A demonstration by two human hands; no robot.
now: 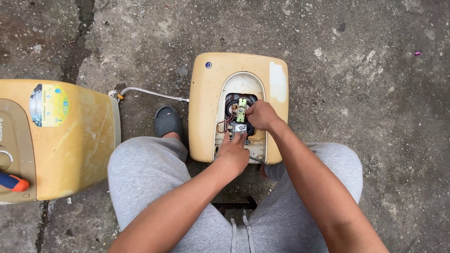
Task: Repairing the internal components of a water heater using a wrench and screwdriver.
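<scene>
While both hands (234, 152) (262, 115) cover heater (206, 93) wiring (239, 119), grip unclear

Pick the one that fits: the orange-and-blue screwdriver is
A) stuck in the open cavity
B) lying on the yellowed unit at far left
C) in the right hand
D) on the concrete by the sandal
B: the screwdriver lies on the left unit, away from both hands; the left hand and right hand are at the open cavity of the other unit.
</scene>
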